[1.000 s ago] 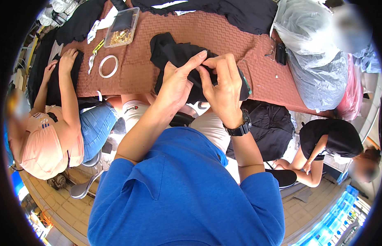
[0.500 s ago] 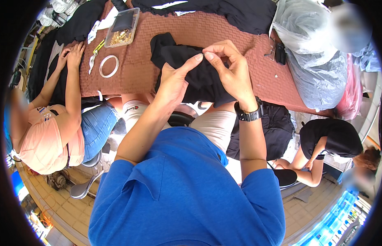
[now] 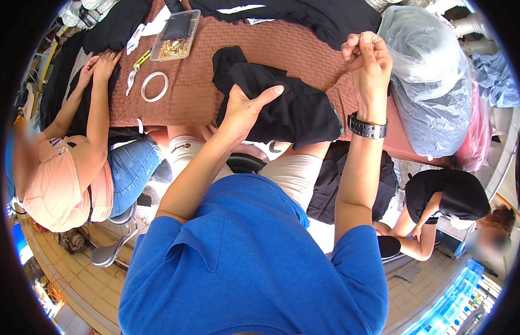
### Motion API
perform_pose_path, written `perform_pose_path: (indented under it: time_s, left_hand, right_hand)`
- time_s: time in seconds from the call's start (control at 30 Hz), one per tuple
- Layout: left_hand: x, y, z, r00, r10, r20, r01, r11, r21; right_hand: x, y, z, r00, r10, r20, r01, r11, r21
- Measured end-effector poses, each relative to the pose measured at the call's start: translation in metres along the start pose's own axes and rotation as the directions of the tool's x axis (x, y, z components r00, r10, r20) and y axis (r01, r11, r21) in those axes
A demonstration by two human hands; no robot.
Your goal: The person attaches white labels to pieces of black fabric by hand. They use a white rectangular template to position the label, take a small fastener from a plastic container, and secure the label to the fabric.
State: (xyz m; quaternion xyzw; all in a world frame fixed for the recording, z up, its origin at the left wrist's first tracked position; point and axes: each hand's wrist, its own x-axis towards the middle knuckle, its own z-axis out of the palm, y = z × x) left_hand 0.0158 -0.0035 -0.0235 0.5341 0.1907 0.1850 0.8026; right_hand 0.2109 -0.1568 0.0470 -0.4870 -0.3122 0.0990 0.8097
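Observation:
A folded piece of black cloth (image 3: 293, 109) lies bunched at the table's near edge and hangs a little over my lap. My left hand (image 3: 246, 109) has hold of its left part, thumb stretched out on top, with the other fingers hidden in or under the folds. Well off to the right of the cloth, my right hand (image 3: 369, 58) is raised over the table, thumb and fingertips pinched together. Whatever sits in that pinch is too small to make out. A dark watch (image 3: 368, 127) circles my right wrist.
A brown textured cloth (image 3: 187, 100) covers the table. On its left lie a white ring (image 3: 154, 87), a yellow-green cutter (image 3: 141, 58) and a clear box (image 3: 191, 34) of small gold pieces. Large plastic bags (image 3: 430, 95) stand at the right. Co-workers sit on both sides.
My right hand has moved from beside my left thumb up and away to the right, still pinched. My left hand stays on the cloth, whose right part now spreads farther right.

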Motion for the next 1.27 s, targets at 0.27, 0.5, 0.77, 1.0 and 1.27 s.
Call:
perform_pose_path:
  time_s: [0.27,0.5,0.77,1.0,1.27]
  left_hand:
    - [0.001,0.002,-0.007,1.000,-0.011,0.022,0.012,0.999,-0.046]
    - [0.002,0.005,-0.008,0.998,-0.036,0.049,0.042,0.992,-0.123]
    - [0.003,0.010,-0.007,0.932,-0.337,0.135,0.360,0.809,-0.465]
    - [0.004,0.021,-0.007,0.883,-0.361,0.299,0.468,0.667,-0.579]
    - [-0.008,0.042,0.003,0.949,-0.278,0.148,0.312,0.766,-0.561]
  right_hand:
    - [-0.010,-0.013,0.017,0.995,0.097,-0.018,-0.099,0.973,-0.210]
    - [-0.011,-0.019,0.005,0.998,0.066,-0.019,-0.069,0.963,-0.259]
    - [-0.046,-0.014,0.047,0.989,0.146,-0.004,-0.136,0.905,-0.403]
    - [-0.065,-0.016,0.077,0.975,0.177,0.132,-0.082,0.845,-0.528]
    - [-0.070,-0.014,0.085,0.984,-0.009,0.177,0.144,0.616,-0.774]
